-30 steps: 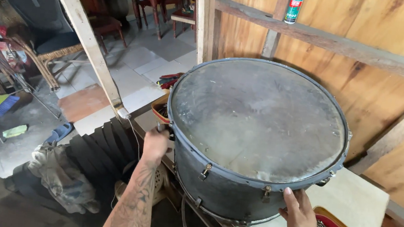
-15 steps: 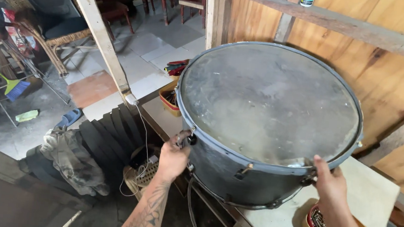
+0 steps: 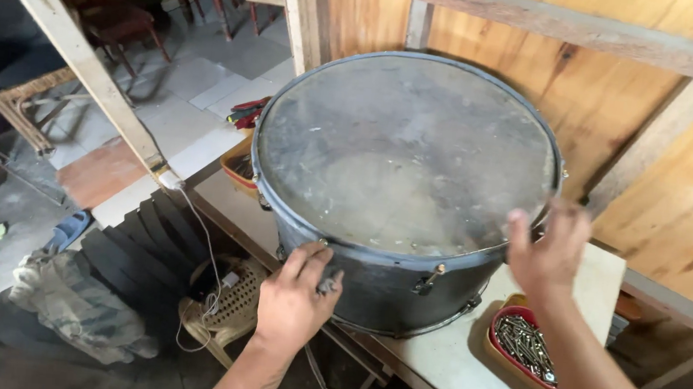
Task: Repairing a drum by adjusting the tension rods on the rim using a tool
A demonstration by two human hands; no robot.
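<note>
A person holds a big dark drum (image 3: 403, 183) on a white table (image 3: 449, 364) with both hands.

The drum stands upright on its round bottom, and its flat, scuffed skin faces up. It sits in front of a wooden wall (image 3: 668, 151), straight ahead of the person, between the two hands. The left hand (image 3: 294, 296) is lower and nearer. It presses on the drum's front side, just under the rim, with its fingers curled around a small metal part (image 3: 326, 285). The right hand (image 3: 548, 252) is up at the right rim with its fingers spread; it is blurry, so whether it touches is hard to tell. A red bowl of screws (image 3: 524, 346) sits beside the drum.
</note>
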